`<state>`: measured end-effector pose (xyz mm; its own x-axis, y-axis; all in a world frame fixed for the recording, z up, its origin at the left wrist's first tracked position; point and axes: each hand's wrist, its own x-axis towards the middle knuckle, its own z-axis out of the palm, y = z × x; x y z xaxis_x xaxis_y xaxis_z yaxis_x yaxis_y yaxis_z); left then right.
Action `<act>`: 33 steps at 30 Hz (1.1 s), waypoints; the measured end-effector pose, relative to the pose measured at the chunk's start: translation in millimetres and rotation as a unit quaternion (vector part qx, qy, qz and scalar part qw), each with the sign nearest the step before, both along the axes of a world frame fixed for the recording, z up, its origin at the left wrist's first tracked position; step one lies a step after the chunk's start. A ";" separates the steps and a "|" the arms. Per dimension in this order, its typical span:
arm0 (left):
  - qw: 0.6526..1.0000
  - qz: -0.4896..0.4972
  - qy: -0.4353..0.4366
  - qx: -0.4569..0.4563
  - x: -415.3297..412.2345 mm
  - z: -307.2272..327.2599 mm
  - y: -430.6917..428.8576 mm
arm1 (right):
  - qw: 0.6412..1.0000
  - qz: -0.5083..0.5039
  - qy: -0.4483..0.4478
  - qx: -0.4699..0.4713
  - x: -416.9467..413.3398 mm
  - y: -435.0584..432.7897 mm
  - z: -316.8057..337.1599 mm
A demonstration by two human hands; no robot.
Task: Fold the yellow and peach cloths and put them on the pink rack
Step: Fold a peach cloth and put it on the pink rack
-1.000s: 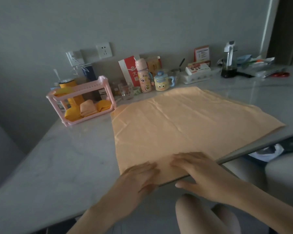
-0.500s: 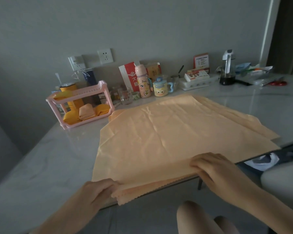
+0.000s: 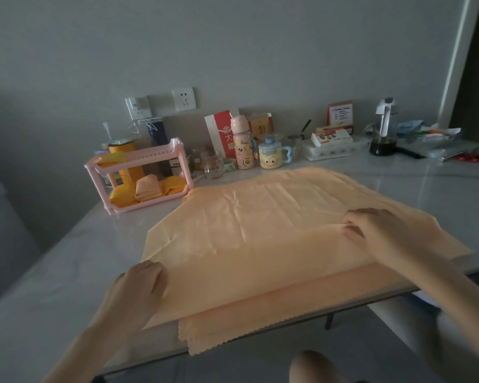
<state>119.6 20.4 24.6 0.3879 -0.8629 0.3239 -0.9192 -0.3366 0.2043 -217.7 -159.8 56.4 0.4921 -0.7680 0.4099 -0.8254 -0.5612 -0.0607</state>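
- A large peach cloth (image 3: 260,244) with a scalloped hem lies spread on the pale grey marble-look table (image 3: 53,286). Its near edge hangs slightly over the table rim at six o'clock.
- An upper layer of this cloth is doubled over the lower one, and the lower hem shows beneath it at six o'clock.
- The left hand (image 3: 138,286), at eight o'clock of the cloth, has its fingers curled round the upper layer's left corner.
- The right hand (image 3: 376,225), at three o'clock, pinches the upper layer's edge between thumb and fingertips, raising a small ridge.
- The pink two-shelf plastic rack (image 3: 177,145) stands at ten o'clock of the cloth, its near foot just beside the cloth's far corner.
- Its lower shelf holds a small folded peach cloth (image 3: 148,186) between folded yellow cloths (image 3: 122,194).
- A pink cartoon bottle (image 3: 242,147) and a yellow cartoon mug (image 3: 270,157) stand at twelve o'clock by the wall.
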 end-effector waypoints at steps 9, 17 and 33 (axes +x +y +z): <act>0.995 0.060 -0.082 -0.004 -13.8 -8.1 -19.6 | 0.998 -0.023 -0.052 0.000 31.6 -30.6 -38.9; 0.981 -0.150 0.122 0.006 -97.3 -11.1 -46.1 | 0.950 0.281 -0.043 0.127 113.2 70.0 -50.2; 0.982 -0.057 0.039 0.178 -27.2 -26.0 11.2 | 0.956 0.088 0.105 0.260 6.2 8.4 -42.6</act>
<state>92.3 31.6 -1.3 0.2934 -0.9554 -0.0331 -0.9413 -0.2948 0.1645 -211.4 -151.3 13.9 0.6613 -0.7395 -0.1257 -0.7461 -0.6311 -0.2124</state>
